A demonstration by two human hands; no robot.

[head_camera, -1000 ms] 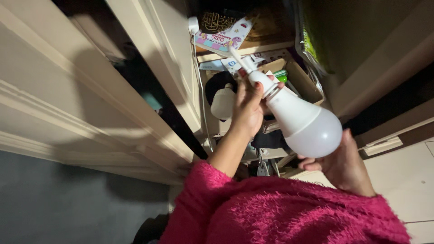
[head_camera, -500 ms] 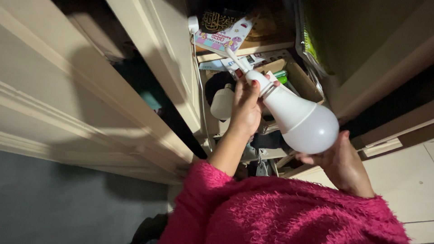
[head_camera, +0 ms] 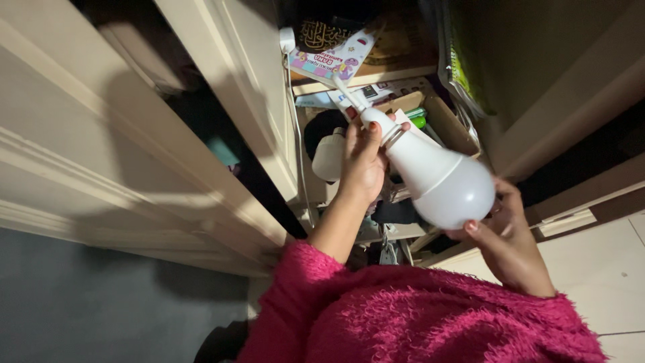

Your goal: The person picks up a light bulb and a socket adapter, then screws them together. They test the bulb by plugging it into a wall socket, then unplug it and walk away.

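A large white light bulb [head_camera: 443, 178] is held between both hands in front of an open cupboard. My left hand [head_camera: 363, 161] is closed around the white lamp holder [head_camera: 377, 122] at the bulb's neck, and a thin white lead runs up from it toward the shelves. My right hand [head_camera: 505, 235] cups the round end of the bulb from below and from the right, with its fingertips on the glass. Both arms are in fuzzy pink sleeves [head_camera: 416, 316].
The cupboard shelves hold a colourful booklet [head_camera: 332, 57], a cardboard box [head_camera: 447, 121], a white rounded object [head_camera: 329, 158] and dark clutter. A cream cupboard door [head_camera: 228, 101] stands open on the left, with a white cable [head_camera: 293, 114] hanging beside it. Pale floor tiles [head_camera: 605, 269] lie at the lower right.
The bulb has shifted slightly up and left. My right hand has wrapped a little further around its round end. My left hand keeps its grip at the neck.
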